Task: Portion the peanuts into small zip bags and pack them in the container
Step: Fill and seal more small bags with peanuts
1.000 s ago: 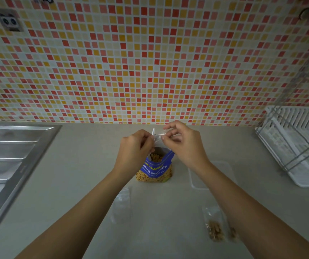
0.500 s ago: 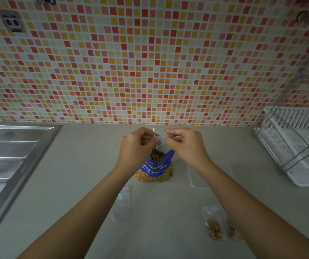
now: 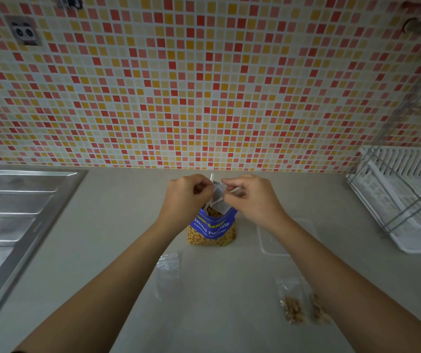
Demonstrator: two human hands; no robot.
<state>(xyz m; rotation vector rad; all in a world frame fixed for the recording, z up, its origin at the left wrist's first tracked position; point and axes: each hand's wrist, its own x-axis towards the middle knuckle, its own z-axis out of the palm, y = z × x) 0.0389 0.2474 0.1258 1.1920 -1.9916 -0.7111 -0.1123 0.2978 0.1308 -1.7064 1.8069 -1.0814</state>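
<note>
A blue bag of salted peanuts stands open on the beige counter, with nuts showing at its mouth. Just above that mouth, my left hand and my right hand pinch the top of a small clear zip bag from either side. An empty zip bag lies flat in front of the peanut bag. Two zip bags with peanuts inside lie at the front right, partly hidden by my right forearm. A clear shallow container sits to the right of the peanut bag.
A steel sink drainboard fills the left side. A white dish rack with wire frame stands at the right. The mosaic tile wall rises right behind the counter.
Both hands have stayed over the peanut bag's mouth, working the small zip bag's top; they have drawn slightly closer to the bag. Nothing else has moved.
</note>
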